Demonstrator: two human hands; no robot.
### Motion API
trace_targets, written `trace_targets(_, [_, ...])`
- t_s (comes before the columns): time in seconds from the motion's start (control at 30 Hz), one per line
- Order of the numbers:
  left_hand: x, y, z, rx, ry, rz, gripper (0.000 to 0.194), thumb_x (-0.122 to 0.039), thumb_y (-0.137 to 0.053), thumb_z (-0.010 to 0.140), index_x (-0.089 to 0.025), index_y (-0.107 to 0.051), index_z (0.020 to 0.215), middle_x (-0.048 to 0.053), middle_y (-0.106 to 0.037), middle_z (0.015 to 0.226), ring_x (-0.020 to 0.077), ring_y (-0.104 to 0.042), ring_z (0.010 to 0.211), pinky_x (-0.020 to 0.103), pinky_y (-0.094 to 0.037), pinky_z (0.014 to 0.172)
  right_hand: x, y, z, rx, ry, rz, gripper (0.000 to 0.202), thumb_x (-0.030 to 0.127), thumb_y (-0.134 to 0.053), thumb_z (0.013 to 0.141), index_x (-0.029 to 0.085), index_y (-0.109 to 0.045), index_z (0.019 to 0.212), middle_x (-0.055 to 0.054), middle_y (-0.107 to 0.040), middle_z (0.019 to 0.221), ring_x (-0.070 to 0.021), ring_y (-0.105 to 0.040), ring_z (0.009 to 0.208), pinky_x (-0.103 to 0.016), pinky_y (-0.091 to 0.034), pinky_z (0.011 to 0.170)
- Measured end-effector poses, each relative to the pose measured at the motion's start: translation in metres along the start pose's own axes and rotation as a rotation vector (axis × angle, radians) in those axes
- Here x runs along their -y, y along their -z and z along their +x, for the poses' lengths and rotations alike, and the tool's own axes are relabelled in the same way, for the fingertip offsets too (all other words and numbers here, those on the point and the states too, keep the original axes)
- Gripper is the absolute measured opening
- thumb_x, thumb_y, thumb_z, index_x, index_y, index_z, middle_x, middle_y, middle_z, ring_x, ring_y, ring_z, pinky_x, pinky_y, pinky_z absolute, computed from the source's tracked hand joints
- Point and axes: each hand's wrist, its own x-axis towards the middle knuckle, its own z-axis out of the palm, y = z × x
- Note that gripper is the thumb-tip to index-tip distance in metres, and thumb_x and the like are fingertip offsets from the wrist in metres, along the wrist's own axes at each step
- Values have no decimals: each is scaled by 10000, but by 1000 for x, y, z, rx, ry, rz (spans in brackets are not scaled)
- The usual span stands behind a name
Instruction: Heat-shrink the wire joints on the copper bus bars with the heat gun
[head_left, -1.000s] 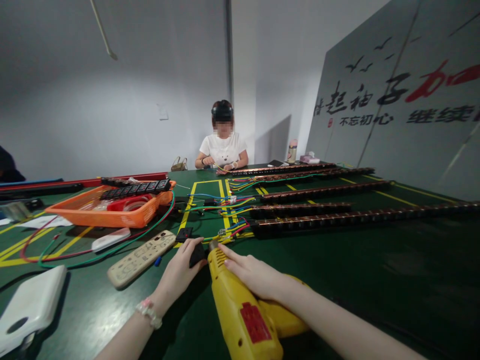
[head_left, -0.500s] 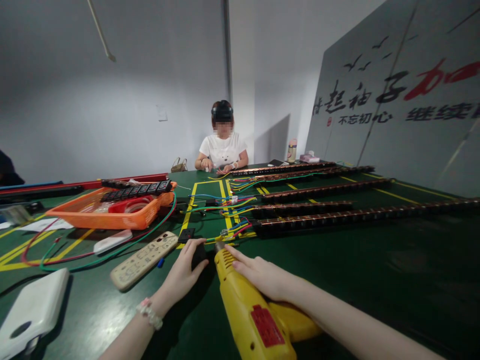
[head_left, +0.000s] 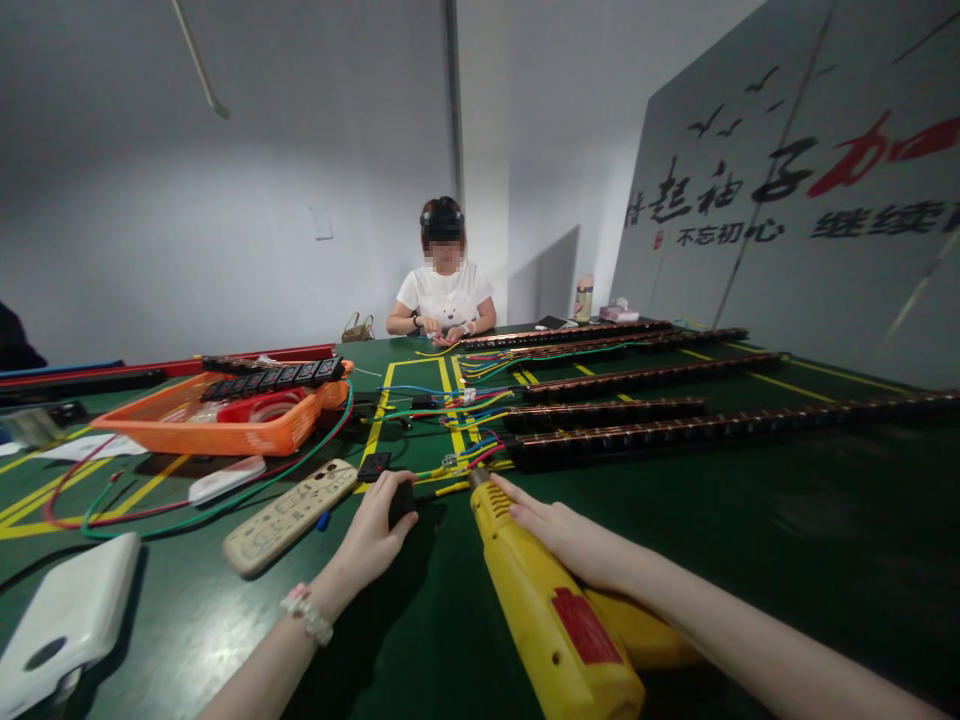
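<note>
Beneath the right hand (head_left: 566,535), the yellow heat gun (head_left: 551,610) lies aslant, its metal nozzle (head_left: 478,478) pointing away from the wearer. The right hand is closed over the barrel from the right; its grip on the underside is hidden. For good control, support the gun's weight at the barrel and steer the nozzle in small, even movements.

To the left of the gun, the left hand (head_left: 375,528) is clamped on a small black block (head_left: 403,503). A yellow lead end (head_left: 451,489) lies on the green tabletop (head_left: 750,560), between the left hand and the nozzle. Treat the nozzle as hot: direct it clear of the left fingertips and hold the block steady.

Just left of the left hand lie a small blue piece (head_left: 323,521) and a pale remote control (head_left: 291,515); both are best left outside the nozzle's line.

Just ahead of the left hand rests a black connector (head_left: 374,466). Ahead of the right hand, coloured wires (head_left: 489,452) run to the nearest dark strip (head_left: 675,437); contact with the nozzle cannot be confirmed. Heat should not dwell there, as insulation could soften.

Farther ahead, left of the left hand, stands an orange basket (head_left: 202,437). Beyond both hands sits a co-worker (head_left: 446,290).
</note>
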Motion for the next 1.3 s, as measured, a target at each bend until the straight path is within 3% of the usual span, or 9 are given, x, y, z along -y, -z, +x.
trace_targets(0.17, [-1,-3,-3,-43,31,67,376,-246,-487,798,-225,-427,1169,76,-502,1149,237,-460,1133,429,-364,979,2,-1,0,-11,-110,-8,598,571,-129,916,274,-173,1434,-87,-630,1044,-259,-564,944,-391,-336,861])
trace_targets(0.27, [-2,-4,-4,-59,55,90,383,-264,-469,809,-221,-421,1187,76,-492,1172,228,-457,1144,412,-367,983,2,-3,0,-31,-102,-5,578,547,-162,924,276,-168,1434,-90,-613,1105,-256,-573,936,-374,-343,846])
trace_targets(0.53, [-2,-4,-5,-60,24,87,372,-272,-475,811,-214,-437,1176,80,-515,1142,222,-489,1110,403,-399,959,-6,-12,3,-49,90,-202,493,459,-164,936,348,-234,1411,-14,-298,1442,-264,-557,926,-409,-353,853])
trace_targets(0.63, [-5,-6,-5,-58,19,77,372,-278,-476,816,-218,-439,1180,77,-519,1139,219,-493,1108,398,-410,953,1,-17,4,-45,96,-260,527,485,-139,930,310,-247,1415,-84,-420,1363,-297,-554,951,-426,-360,838])
trace_targets(0.73, [-7,-7,-5,-56,5,64,374,-266,-476,817,-227,-432,1186,78,-515,1141,224,-492,1107,412,-411,953,19,-22,6,-22,-41,-146,577,556,-73,915,313,-126,1435,-124,-629,1059,-292,-591,916,-399,-397,773])
trace_targets(0.93, [-8,-6,-7,-49,-21,41,415,-168,-477,777,-225,-424,1185,84,-503,1166,228,-467,1139,435,-382,991,48,-34,12,2,-14,-140,578,577,-92,908,330,-142,1428,-121,-635,1032,-296,-587,948,-391,-392,769])
trace_targets(1.3, [-8,-4,-10,-53,-14,22,420,-160,-484,767,-228,-434,1179,77,-510,1162,219,-475,1136,417,-392,985,48,-31,11,33,-10,-149,647,632,-40,874,314,-116,1433,-140,-630,977,-308,-594,914,-397,-395,757])
